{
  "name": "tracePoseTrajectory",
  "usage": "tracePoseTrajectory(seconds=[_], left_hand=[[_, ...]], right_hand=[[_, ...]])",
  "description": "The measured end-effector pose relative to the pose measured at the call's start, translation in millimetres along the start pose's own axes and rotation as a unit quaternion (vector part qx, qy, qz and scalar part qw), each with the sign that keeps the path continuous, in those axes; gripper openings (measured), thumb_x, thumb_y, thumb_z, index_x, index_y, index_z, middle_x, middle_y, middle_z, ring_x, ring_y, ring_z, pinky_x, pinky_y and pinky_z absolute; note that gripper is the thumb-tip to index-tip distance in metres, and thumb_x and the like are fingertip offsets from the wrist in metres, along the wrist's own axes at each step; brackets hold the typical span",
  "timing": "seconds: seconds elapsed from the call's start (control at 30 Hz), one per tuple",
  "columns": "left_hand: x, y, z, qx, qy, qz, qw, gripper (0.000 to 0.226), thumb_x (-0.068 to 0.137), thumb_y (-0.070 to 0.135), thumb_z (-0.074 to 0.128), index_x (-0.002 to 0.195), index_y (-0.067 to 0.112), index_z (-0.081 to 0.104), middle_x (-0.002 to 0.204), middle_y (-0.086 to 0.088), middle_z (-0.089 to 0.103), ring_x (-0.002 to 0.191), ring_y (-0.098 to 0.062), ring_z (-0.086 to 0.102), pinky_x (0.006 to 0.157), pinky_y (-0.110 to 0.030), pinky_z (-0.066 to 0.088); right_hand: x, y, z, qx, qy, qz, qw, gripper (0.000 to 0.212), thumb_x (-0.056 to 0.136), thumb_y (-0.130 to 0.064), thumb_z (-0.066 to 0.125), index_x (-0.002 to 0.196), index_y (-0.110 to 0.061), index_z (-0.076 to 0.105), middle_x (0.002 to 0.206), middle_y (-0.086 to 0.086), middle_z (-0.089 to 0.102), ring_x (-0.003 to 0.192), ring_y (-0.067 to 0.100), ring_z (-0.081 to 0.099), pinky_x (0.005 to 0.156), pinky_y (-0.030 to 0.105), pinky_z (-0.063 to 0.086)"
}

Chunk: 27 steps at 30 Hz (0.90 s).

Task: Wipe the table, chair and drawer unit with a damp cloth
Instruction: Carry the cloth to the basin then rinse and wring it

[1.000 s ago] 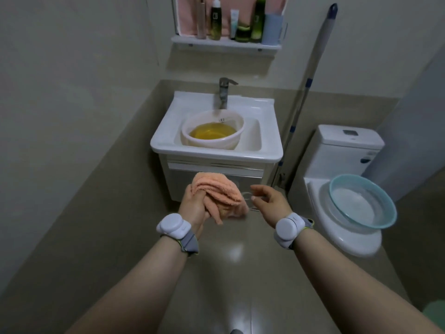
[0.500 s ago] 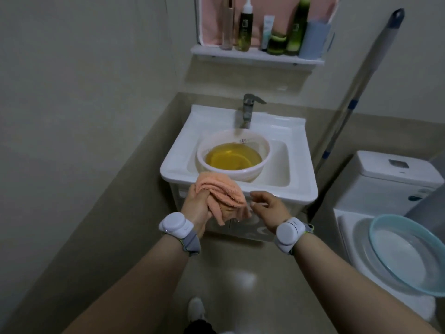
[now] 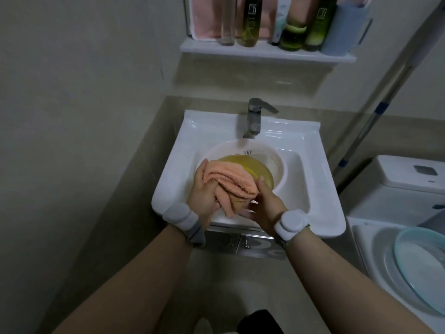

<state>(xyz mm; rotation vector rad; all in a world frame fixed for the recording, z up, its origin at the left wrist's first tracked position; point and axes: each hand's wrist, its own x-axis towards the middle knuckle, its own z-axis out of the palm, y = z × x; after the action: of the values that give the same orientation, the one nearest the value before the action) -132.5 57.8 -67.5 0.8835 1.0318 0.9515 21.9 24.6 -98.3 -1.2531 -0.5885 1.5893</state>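
The orange cloth (image 3: 231,179) is covering the fingers of the left hand (image 3: 204,196) gripping it and the near rim of the white basin (image 3: 279,162). Its hanging folds are hiding most of the right hand (image 3: 267,203)'s fingers, so its hold is staying unclear. The lettering (image 3: 252,151) inside the basin is showing too small to read. The top edge is cutting off the bottles (image 3: 250,22) and the mop handle (image 3: 375,121). The right edge is cropping the toilet (image 3: 404,179) and the pale blue basin (image 3: 419,268) on it.
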Motion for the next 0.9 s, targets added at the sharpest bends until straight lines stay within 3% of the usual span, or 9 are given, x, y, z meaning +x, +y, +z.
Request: tracePoseTrajectory(seconds=[0.07,0.17,0.3,0.43,0.53,0.6,0.7,0.77,0.9], left_hand=[[24,-4,7,0.045,0.004,0.001,0.999,0.047,0.095,0.005,0.039,0.136,0.028,0.037,0.123,-0.016,0.057,0.113,-0.036,0.057,0.093,-0.052,0.048],[44,-4,8,0.086,0.026,-0.009,0.996,0.038,0.081,0.012,0.049,0.113,0.033,0.055,0.118,-0.013,0.061,0.096,-0.026,0.065,0.072,-0.038,0.057],[78,0,8,0.171,0.021,-0.02,0.985,0.038,0.075,0.022,0.054,0.112,0.025,0.052,0.112,-0.008,0.062,0.1,-0.027,0.061,0.086,-0.044,0.053],[120,-3,18,0.306,0.056,-0.017,0.95,0.021,0.087,0.025,0.053,0.108,0.023,0.055,0.108,-0.009,0.061,0.092,-0.023,0.058,0.088,-0.045,0.051],[143,-16,23,0.349,0.061,-0.012,0.935,0.01,0.091,0.02,0.052,0.099,0.026,0.054,0.093,0.004,0.059,0.079,-0.011,0.055,0.077,-0.034,0.046],[149,-24,26,0.362,0.034,-0.01,0.932,0.019,0.091,0.02,0.057,0.109,0.024,0.053,0.1,0.006,0.055,0.088,-0.011,0.054,0.08,-0.027,0.041],[167,-42,23,0.397,-0.013,-0.048,0.917,0.041,0.091,0.02,0.057,0.13,0.015,0.043,0.127,-0.002,0.049,0.118,-0.021,0.047,0.099,-0.032,0.039],[176,-51,15,0.42,-0.022,-0.088,0.903,0.05,0.094,0.015,0.052,0.139,0.008,0.033,0.141,-0.009,0.039,0.131,-0.026,0.037,0.109,-0.035,0.031],[192,-65,-1,0.422,-0.046,-0.145,0.894,0.051,0.096,0.013,0.047,0.144,0.009,0.028,0.149,-0.009,0.031,0.138,-0.025,0.029,0.113,-0.032,0.023]], right_hand=[[23,-16,-7,-0.017,-0.012,-0.012,1.0,0.042,0.097,-0.049,0.039,0.119,-0.021,0.062,0.113,0.009,0.068,0.102,0.025,0.066,0.078,0.039,0.055],[46,-33,-11,-0.059,0.027,-0.029,0.998,0.031,0.096,-0.025,0.05,0.123,-0.012,0.058,0.116,0.015,0.065,0.106,0.033,0.063,0.085,0.044,0.054],[81,-49,-26,-0.144,0.051,-0.058,0.987,0.011,0.093,-0.015,0.056,0.097,-0.018,0.065,0.108,0.018,0.067,0.101,0.037,0.063,0.09,0.049,0.052],[131,-71,-50,-0.288,0.055,-0.09,0.952,0.021,0.091,-0.011,0.057,0.076,-0.026,0.062,0.08,0.001,0.067,0.082,0.026,0.063,0.076,0.034,0.053],[160,-71,-68,-0.352,0.064,-0.093,0.929,0.023,0.09,-0.012,0.057,0.074,-0.028,0.059,0.074,-0.009,0.062,0.077,0.02,0.059,0.071,0.028,0.048],[168,-67,-75,-0.399,0.04,-0.083,0.912,0.011,0.09,-0.016,0.058,0.09,-0.026,0.062,0.087,-0.01,0.062,0.087,0.016,0.057,0.079,0.026,0.043],[190,-58,-87,-0.507,-0.005,-0.053,0.86,0.035,0.091,-0.02,0.059,0.125,-0.016,0.056,0.111,-0.003,0.056,0.106,0.014,0.051,0.09,0.015,0.035],[197,-52,-89,-0.511,-0.023,-0.053,0.858,0.03,0.091,-0.01,0.057,0.121,-0.008,0.058,0.105,-0.005,0.054,0.1,0.01,0.05,0.08,-0.002,0.031],[213,-39,-97,-0.504,-0.048,-0.054,0.861,0.016,0.089,0.003,0.056,0.101,-0.006,0.063,0.1,-0.006,0.054,0.098,0.009,0.049,0.084,0.007,0.04]])
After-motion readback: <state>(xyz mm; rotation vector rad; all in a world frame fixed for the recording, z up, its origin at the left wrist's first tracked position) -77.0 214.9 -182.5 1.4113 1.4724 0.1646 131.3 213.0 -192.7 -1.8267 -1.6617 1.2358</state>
